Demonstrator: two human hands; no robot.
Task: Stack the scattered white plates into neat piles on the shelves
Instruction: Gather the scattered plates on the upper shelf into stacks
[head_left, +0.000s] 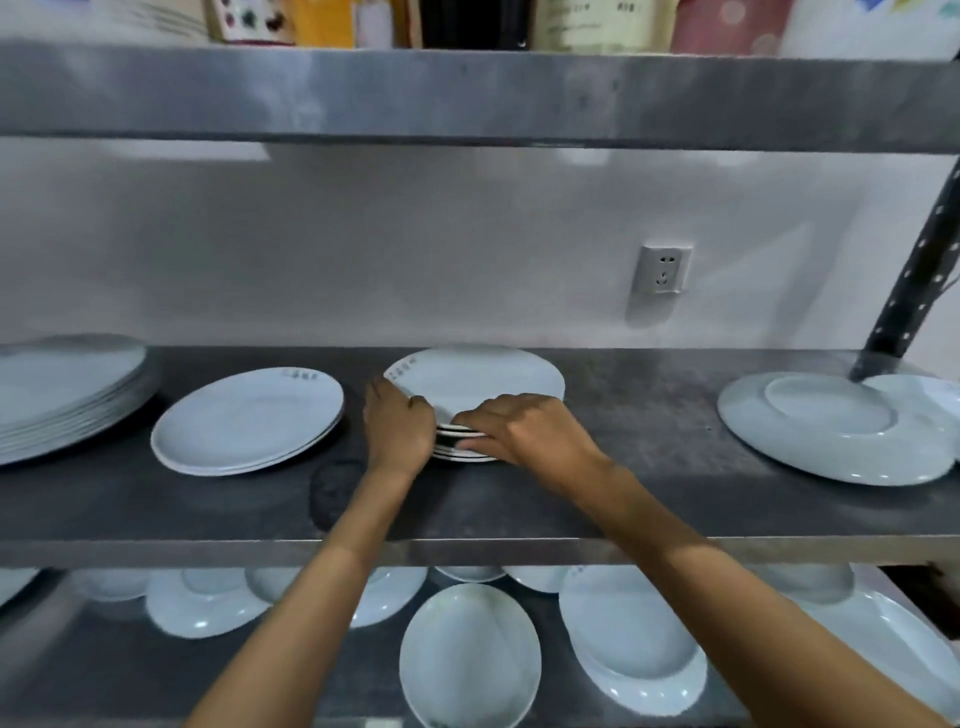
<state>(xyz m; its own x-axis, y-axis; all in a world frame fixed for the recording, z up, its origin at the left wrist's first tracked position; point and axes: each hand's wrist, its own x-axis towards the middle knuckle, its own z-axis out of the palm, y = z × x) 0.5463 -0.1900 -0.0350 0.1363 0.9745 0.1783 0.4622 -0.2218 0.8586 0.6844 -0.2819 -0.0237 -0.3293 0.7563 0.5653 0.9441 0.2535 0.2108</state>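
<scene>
A: Both your hands are on the centre pile (475, 387) on the middle shelf (649, 499). Why that grip?

B: Your left hand (399, 426) is curled round the pile's near-left rim and your right hand (524, 431) is curled over the near-right rim, fingers laid along the plate edges. I'd say you're squaring the stack, pressing the rims in from both sides so they line up. You could equally be about to lift it; the picture is soft there and I can't tell which.

A: Where do the other plates stand?

B: Just left of your hands lies a low pile of two or three plates (248, 421), apart from the centre one. At the far left edge is a taller pile of larger plates (67, 395), already tidy. On the right, well apart, a big plate lies upside down (831, 428), foot ring up, with another plate (930, 400) next to it at the frame edge.

A: And below?

B: The lower shelf (93, 670) is the untidy part: loose plates (470, 654) overlapping at odd angles, none in a proper stack.

A: So how far along am I?

B: Early to midway, by my reckoning. Keeping your grip low on the rims makes sense, since smooth plates slide on each other when pushed from the top.
</scene>
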